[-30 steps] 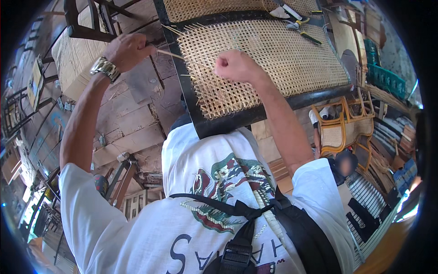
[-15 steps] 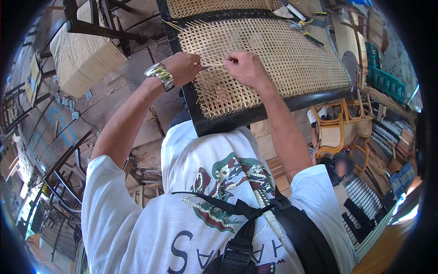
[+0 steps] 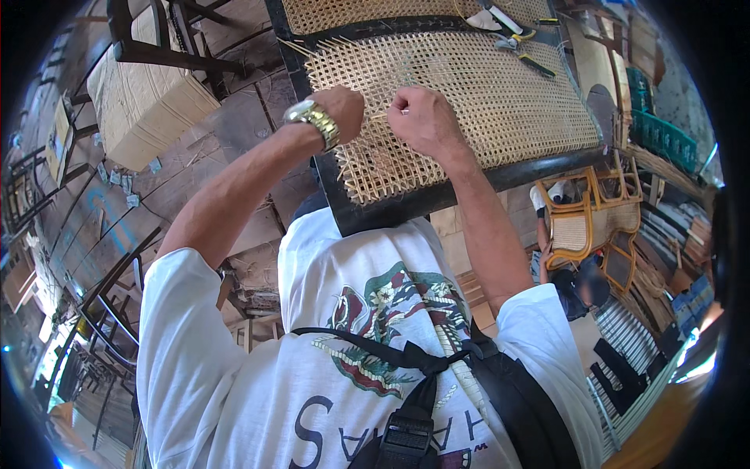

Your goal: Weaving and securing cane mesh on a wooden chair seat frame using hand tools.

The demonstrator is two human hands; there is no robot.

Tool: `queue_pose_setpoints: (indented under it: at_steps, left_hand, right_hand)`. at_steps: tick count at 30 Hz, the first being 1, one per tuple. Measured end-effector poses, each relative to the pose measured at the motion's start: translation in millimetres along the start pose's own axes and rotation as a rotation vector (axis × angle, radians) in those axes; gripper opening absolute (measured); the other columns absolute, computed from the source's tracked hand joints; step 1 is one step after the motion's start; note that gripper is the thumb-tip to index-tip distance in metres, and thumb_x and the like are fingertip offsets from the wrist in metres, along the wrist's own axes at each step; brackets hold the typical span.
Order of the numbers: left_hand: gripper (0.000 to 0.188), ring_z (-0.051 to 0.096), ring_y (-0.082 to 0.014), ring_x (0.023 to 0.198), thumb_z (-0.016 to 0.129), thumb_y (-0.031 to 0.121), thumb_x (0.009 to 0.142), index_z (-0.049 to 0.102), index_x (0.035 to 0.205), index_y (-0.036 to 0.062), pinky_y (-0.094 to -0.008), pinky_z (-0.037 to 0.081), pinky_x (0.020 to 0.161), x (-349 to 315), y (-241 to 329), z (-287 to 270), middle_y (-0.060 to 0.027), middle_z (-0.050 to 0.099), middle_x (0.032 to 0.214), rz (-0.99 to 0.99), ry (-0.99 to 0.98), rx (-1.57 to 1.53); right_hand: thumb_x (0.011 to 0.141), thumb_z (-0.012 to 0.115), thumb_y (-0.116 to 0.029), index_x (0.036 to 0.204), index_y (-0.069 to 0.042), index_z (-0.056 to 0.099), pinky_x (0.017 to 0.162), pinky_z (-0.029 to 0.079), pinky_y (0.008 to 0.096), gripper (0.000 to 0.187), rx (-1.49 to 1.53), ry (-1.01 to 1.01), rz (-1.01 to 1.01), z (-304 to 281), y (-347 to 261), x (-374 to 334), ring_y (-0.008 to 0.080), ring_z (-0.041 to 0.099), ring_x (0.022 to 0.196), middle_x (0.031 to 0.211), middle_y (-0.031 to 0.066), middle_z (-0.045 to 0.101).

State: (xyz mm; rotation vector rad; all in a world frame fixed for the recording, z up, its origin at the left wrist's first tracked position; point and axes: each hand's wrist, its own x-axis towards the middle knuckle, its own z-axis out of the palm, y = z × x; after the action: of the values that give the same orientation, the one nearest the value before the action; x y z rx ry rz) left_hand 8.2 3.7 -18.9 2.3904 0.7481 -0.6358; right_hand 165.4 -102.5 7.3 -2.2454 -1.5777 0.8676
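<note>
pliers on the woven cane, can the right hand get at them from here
Probably yes: only bare woven cane lies between the right hand and the pliers, though the hand may need to stretch and open its curled fingers.

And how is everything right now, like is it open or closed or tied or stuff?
left hand: closed, what it grips is hidden
right hand: closed, fingers curled toward the thumb
woven cane: mostly woven, loose ends at its far left corner
watch: fastened on the left wrist
pliers: lying on the cane
black strap: tied in a knot
buckle: clipped shut
</note>
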Motion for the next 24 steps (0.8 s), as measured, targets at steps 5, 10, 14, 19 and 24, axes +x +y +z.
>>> queue_pose_setpoints:
  at_steps: [5, 10, 14, 19, 24]
  left_hand:
    - [0.031, 0.072, -0.0407, 0.083, 0.058, 0.03, 0.1, 0.073, 0.098, 0.0025, -0.049, 0.057, 0.071, -18, 1, 29, -0.0236, 0.072, 0.085, -0.12, 0.142, -0.167]
    - [0.056, 0.071, -0.0213, 0.059, 0.053, 0.052, 0.104, 0.072, 0.091, 0.0007, -0.0363, 0.056, 0.059, -10, -21, 17, -0.0117, 0.071, 0.067, -0.291, -0.028, -0.801]
    - [0.062, 0.068, -0.0118, 0.055, 0.065, 0.061, 0.095, 0.072, 0.072, 0.0037, -0.0275, 0.054, 0.054, -1, -32, 19, -0.0043, 0.07, 0.062, -0.266, -0.107, -0.834]
    - [0.051, 0.068, -0.0129, 0.054, 0.078, 0.053, 0.088, 0.073, 0.076, 0.0037, -0.0266, 0.054, 0.053, 4, -35, 16, -0.0056, 0.071, 0.064, -0.179, -0.116, -0.677]
    - [0.051, 0.074, -0.0265, 0.085, 0.069, 0.06, 0.089, 0.076, 0.092, 0.0094, -0.041, 0.058, 0.07, -20, -69, -5, -0.0121, 0.075, 0.09, -0.225, 0.203, -0.029]
  right_hand:
    - [0.084, 0.063, -0.023, 0.094, -0.007, 0.075, 0.082, 0.057, 0.0468, 0.022, 0.025, -0.16, 0.091, 6, 12, 9, 0.0371, 0.073, 0.089, 0.096, 0.018, 0.075]
    - [0.086, 0.067, -0.028, 0.095, -0.01, 0.077, 0.083, 0.057, 0.0466, 0.022, 0.041, -0.201, 0.121, 18, -1, 15, 0.036, 0.073, 0.092, 0.097, 0.0173, 0.076]
    - [0.087, 0.069, -0.029, 0.096, -0.013, 0.078, 0.086, 0.058, 0.0473, 0.021, -0.082, -0.196, 0.183, 17, -25, 11, 0.0365, 0.073, 0.098, 0.099, 0.0175, 0.076]
    - [0.084, 0.073, -0.023, 0.096, -0.008, 0.077, 0.087, 0.058, 0.0489, 0.02, -0.138, -0.221, 0.161, 22, -28, 12, 0.0376, 0.073, 0.1, 0.101, 0.0189, 0.076]
    - [0.085, 0.071, -0.018, 0.097, -0.003, 0.075, 0.083, 0.058, 0.0479, 0.02, -0.336, -0.176, -0.046, 24, -24, 5, 0.0369, 0.073, 0.098, 0.102, 0.0189, 0.075]
